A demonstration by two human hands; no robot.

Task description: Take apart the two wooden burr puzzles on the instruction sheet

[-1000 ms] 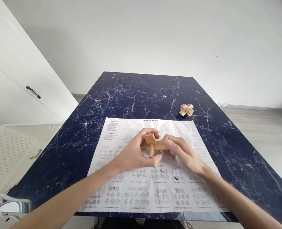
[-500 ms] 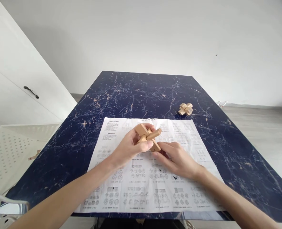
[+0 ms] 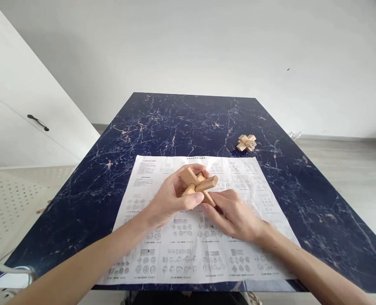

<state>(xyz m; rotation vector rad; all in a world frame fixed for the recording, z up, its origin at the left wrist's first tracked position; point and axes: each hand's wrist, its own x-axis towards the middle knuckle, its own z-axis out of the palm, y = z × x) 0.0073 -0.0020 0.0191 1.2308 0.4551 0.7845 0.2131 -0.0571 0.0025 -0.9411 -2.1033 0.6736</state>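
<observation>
Your instruction sheet (image 3: pixel 188 237) lies flat on counter (image 3: pixel 181 123), near edge. Your hands hold wooden puzzle (image 3: pixel 198 185) above sheet's middle. Second puzzle (image 3: pixel 247 142) on counter behind sheet's far right corner. Perforated tray (image 3: pixel 10 195) left of counter.

Dark blue marble table (image 3: pixel 175 123)

A printed instruction sheet (image 3: pixel 162 254) lies on it; a small wooden puzzle (image 3: pixel 247 142) sits just beyond the sheet's far right corner.

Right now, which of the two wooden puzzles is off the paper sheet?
The small wooden puzzle on the bare table, beyond the sheet's far right corner. The other puzzle is held in both hands above the sheet.
</observation>
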